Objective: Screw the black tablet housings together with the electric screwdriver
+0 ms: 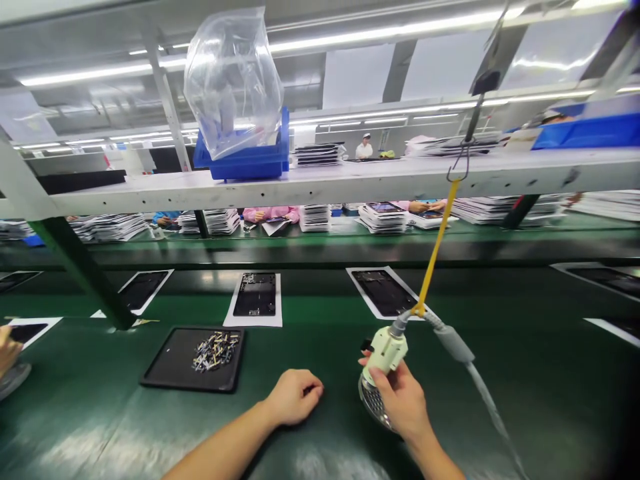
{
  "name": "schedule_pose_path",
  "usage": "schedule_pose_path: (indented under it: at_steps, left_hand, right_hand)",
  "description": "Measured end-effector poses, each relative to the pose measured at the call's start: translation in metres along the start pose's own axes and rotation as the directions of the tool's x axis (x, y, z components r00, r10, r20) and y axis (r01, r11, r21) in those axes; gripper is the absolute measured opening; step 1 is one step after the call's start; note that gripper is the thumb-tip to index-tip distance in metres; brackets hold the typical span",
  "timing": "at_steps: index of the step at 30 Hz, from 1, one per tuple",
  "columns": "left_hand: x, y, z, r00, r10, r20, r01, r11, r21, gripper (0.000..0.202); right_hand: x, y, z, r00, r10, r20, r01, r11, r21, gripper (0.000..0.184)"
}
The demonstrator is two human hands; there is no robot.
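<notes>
While your right hand pinches the pale green handpiece between thumb and fingers, the tool sits right of centre over the near bench, its round metal head tipped downward; whether that head touches the surface, you cannot tell from here. Your left hand lies beside it, apart, fingers curled inward; you cannot tell whether anything is inside them. Expect the body to be stiff, probably smooth plastic, and light enough for one hand, since the yellow strap from the wire hook may bear some weight. The thick grey cable will likely tug to the right, so grip the pale body rather than the perforated head, which could be delicate. Beneath you the dark green bench has a dull shine and looks fairly slick. To the left stands a black tray with a heap of small parts; beyond lie dark panels on white sheets. Above runs a white shelf with a blue bin and a clear plastic bag. Across the brightly lit room, co-workers sit among paper stacks, and another person's hand enters at the left edge.
</notes>
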State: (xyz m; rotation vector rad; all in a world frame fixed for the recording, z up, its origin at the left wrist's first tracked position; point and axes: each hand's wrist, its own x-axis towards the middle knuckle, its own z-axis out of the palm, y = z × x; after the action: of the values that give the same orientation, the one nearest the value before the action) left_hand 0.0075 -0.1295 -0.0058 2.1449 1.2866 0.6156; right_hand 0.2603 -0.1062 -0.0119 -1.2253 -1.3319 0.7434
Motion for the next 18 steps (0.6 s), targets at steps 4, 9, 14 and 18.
schedule_pose_path:
  at_steps: [4, 9, 14, 18]
  left_hand:
    - [0.0, 0.0, -0.002, 1.0, -0.004, -0.002, 0.004, 1.0, -0.015, 0.026]
    - [-0.001, 0.001, -0.001, 1.0, -0.009, -0.004, 0.009, 1.0, -0.025, 0.027]
    - [0.0, 0.0, -0.001, 1.0, -0.003, -0.006, 0.003, 1.0, -0.031, 0.026]
    - [-0.001, 0.0, -0.001, 1.0, 0.001, -0.009, -0.001, 0.999, -0.04, 0.026]
  right_hand:
    - [-0.001, -0.006, 0.001, 1.0, 0.016, 0.005, -0.016, 1.0, 0.007, 0.055]
    - [-0.002, -0.007, 0.001, 1.0, 0.019, 0.012, -0.019, 1.0, -0.001, 0.056]
    - [-0.002, -0.01, 0.001, 1.0, 0.008, 0.004, -0.009, 1.0, 0.015, 0.053]
    - [-0.004, -0.013, 0.0, 1.0, 0.02, 0.007, -0.02, 1.0, -0.008, 0.052]
